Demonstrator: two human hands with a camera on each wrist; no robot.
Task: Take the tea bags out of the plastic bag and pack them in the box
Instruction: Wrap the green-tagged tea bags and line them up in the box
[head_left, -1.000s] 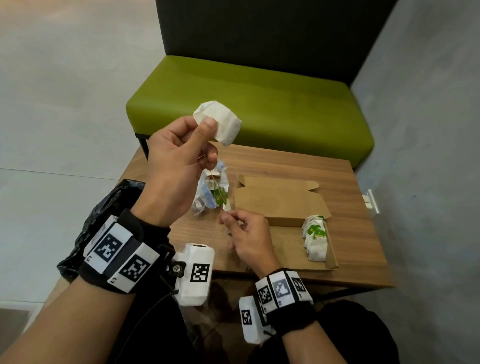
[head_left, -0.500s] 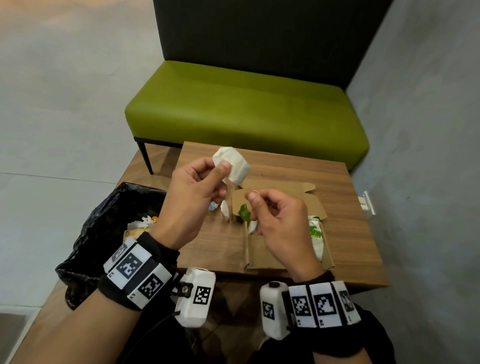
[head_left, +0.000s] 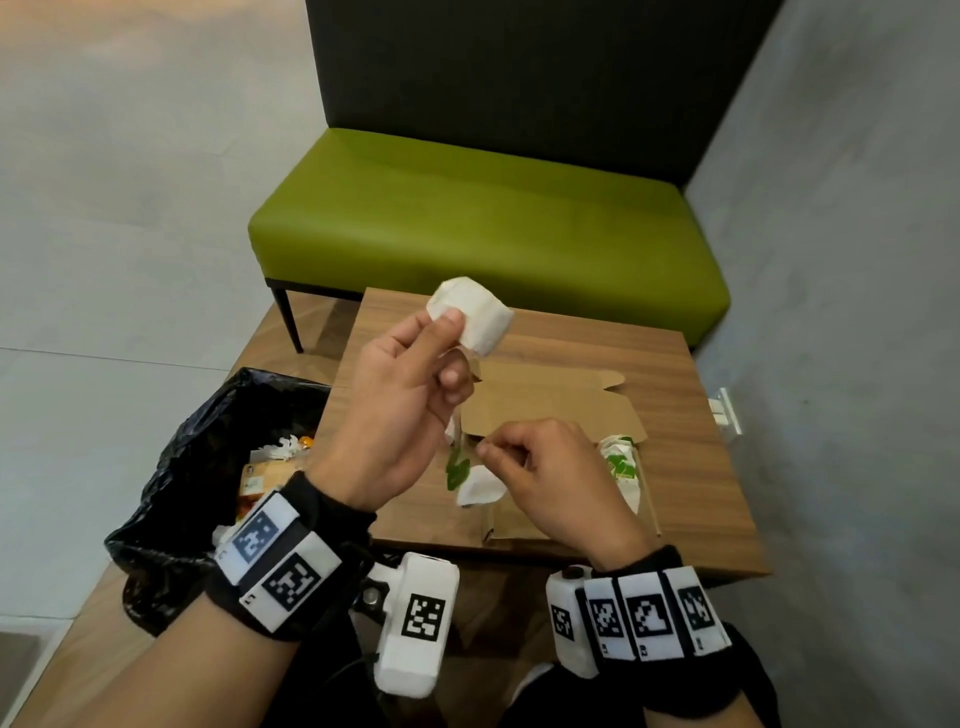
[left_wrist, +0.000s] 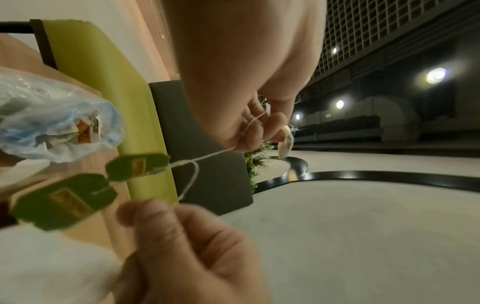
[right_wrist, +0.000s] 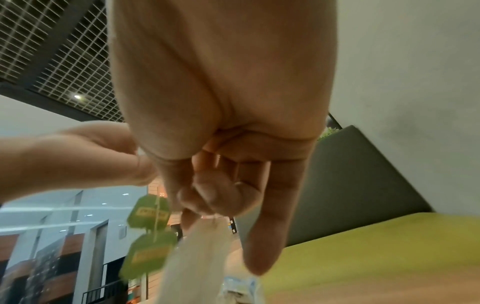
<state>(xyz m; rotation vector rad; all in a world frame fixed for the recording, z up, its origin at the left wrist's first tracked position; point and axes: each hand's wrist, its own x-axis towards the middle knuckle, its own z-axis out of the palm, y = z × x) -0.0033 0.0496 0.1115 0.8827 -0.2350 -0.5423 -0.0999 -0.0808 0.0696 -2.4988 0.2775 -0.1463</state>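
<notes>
Centrally, above the wooden worktop (head_left: 675, 374): left hand (head_left: 395, 415), raised, grip closed on a white tea bag (head_left: 475, 319) pinched between thumb and fingers, the bag standing above and beyond the fingertips. Thin white string (left_wrist: 207, 157) runs down from the curled left fingers (left_wrist: 255, 131) toward the right hand (head_left: 550, 473), which sits lower and nearer the body, grip closed in a pinch on the string. Two green paper tags (left_wrist: 101, 187) hang on the string just left of the right thumb, one above the other in the right wrist view (right_wrist: 149, 232). Second white tea bag (head_left: 480, 486) hangs directly under the right hand's pinch, beside the tags, over the near edge of the box. Cardboard box (head_left: 550, 410), brown, open, lid flap lying flat toward the bench, rests on the worktop beneath both hands. Row of packed tea bags (head_left: 621, 467) with green tags stands along the box's right side, clear of either grip. Clear plastic bag (left_wrist: 52, 123), crumpled, with further contents, lies on the worktop, visible only from the left wrist. Black bin bag (head_left: 171, 499), open, holding refuse, stands left of the worktop. Green bench (head_left: 493, 218) behind, against a dark panel.
</notes>
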